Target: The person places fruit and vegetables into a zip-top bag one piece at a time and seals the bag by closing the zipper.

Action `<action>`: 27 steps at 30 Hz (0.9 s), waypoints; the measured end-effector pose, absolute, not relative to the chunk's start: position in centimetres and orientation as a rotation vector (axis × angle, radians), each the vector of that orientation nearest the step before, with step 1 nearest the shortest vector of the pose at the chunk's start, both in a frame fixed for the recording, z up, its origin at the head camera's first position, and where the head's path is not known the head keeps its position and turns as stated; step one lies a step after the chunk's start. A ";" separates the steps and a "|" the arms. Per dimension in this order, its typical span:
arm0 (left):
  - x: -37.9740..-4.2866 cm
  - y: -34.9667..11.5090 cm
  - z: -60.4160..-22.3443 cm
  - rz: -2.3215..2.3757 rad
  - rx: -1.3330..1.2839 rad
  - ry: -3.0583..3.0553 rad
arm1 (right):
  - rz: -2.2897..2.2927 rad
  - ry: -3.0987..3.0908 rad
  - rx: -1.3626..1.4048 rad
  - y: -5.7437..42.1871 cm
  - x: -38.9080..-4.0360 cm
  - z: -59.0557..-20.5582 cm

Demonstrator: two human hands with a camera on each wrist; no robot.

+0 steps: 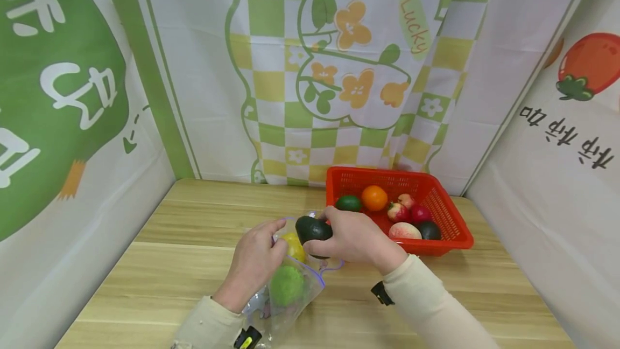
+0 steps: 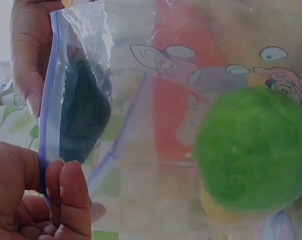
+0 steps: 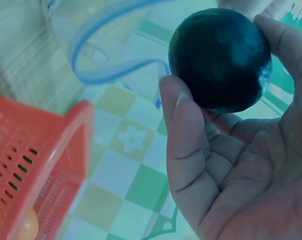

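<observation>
A dark green avocado (image 1: 312, 235) is held between the thumb and fingers of my right hand (image 1: 356, 236), right at the mouth of a clear zip bag (image 1: 302, 306). My left hand (image 1: 259, 255) pinches the bag's purple-edged rim (image 2: 45, 115), thumb on one side and fingers on the other. Through the plastic show a round green fruit (image 2: 253, 150) and a yellow fruit (image 1: 293, 246). In the right wrist view the avocado (image 3: 221, 60) sits at my fingertips, with the bag's open blue-looking edge (image 3: 81, 60) beside it.
A red plastic basket (image 1: 455, 220) stands at the back right of the wooden table (image 1: 194, 230). Inside lie an orange (image 1: 374, 198), a green fruit (image 1: 349, 203), a peach (image 1: 404, 231), a dark avocado (image 1: 429, 230) and several reddish fruits. Printed curtains (image 1: 208, 69) enclose the table.
</observation>
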State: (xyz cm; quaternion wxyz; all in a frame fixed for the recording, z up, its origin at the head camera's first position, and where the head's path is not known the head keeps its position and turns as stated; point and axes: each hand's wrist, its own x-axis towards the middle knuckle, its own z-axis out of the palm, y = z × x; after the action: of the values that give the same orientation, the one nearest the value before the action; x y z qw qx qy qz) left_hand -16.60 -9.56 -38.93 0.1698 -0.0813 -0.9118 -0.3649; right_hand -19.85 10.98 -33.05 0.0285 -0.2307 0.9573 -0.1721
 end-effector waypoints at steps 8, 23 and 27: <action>-16.4 -9.6 -39.0 -1.093 -0.251 -2.604 | -0.461 2.971 -0.795 9.8 -19.4 -34.6; -16.5 -9.5 -39.1 -1.057 -0.240 -2.548 | -0.390 3.092 -0.780 7.9 -18.9 -36.3; -16.5 -9.5 -39.0 -1.093 -0.235 -2.573 | -0.357 3.061 -0.760 7.8 -19.0 -36.4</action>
State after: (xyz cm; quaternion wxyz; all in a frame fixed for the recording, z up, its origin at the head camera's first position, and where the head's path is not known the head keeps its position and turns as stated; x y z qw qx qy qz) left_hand -16.47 -9.53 -39.01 0.1673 -0.0826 -0.9042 -0.3843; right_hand -19.00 7.78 -36.39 -0.0165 -0.2395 0.9642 -0.1125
